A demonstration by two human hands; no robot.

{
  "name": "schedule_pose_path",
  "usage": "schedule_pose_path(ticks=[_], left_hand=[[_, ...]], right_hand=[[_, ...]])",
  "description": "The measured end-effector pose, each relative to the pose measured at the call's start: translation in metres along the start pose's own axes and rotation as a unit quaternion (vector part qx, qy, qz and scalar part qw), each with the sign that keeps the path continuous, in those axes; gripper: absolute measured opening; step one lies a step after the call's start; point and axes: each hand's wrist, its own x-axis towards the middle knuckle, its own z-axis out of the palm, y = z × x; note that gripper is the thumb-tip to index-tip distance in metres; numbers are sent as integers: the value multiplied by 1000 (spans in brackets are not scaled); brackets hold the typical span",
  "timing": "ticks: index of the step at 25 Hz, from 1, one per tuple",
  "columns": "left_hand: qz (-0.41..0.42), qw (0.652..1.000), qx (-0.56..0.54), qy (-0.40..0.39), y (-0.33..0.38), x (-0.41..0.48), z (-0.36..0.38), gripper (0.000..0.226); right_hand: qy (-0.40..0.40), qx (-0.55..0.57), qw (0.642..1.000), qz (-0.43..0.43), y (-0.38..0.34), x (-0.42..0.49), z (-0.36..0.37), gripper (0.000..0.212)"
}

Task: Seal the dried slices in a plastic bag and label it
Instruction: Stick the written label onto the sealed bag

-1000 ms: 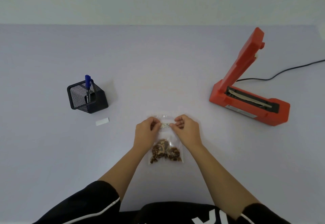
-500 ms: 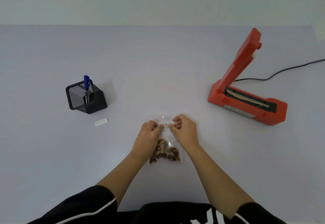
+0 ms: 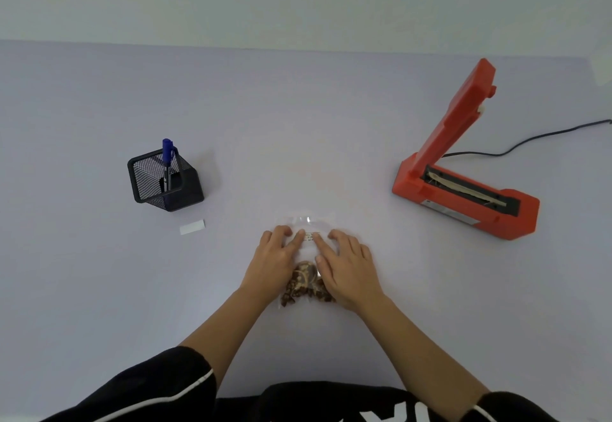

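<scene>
A clear plastic bag (image 3: 309, 221) lies flat on the table in front of me, with brown dried slices (image 3: 303, 284) in its near end. A small written label (image 3: 310, 236) sits on the bag's upper part. My left hand (image 3: 275, 262) and my right hand (image 3: 347, 264) lie on the bag side by side. Their fingers are straight and the fingertips press on the two ends of the label. My palms cover part of the bag and some of the slices.
An orange heat sealer (image 3: 463, 190) stands at the right with its arm raised and a black cord (image 3: 530, 138) running off right. At the left are a black mesh pen holder (image 3: 165, 180) with a blue pen (image 3: 167, 160) and a white paper strip (image 3: 192, 227).
Both hands went from pinching the label with curled fingers to lying flat, fingers stretched out and pressing it onto the bag.
</scene>
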Motion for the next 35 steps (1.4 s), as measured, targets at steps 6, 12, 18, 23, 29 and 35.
schedule_pose_path(ticks=[6, 12, 18, 23, 29, 35], left_hand=[[-12, 1000, -1, -26, -3, 3, -8, 47], [21, 999, 19, -24, -7, -1, -5, 56], [3, 1000, -17, -20, -6, -3, -8, 53], [-33, 998, -38, -32, 0, 2, -11, 52], [-93, 986, -127, 54, 6, -14, -26, 47], [-311, 915, -254, -31, 33, -47, -25, 65]], right_hand=[[-9, 4, 1000, 13, -4, 2, -1, 56], [-8, -6, 1000, 21, -7, 2, -2, 54], [-7, -11, 999, 37, -6, 0, -1, 55], [-35, 29, 998, 47, -9, 3, -4, 67], [28, 265, 956, 120, -11, -16, -16, 54], [15, 413, 863, 289, -22, -37, -9, 65]])
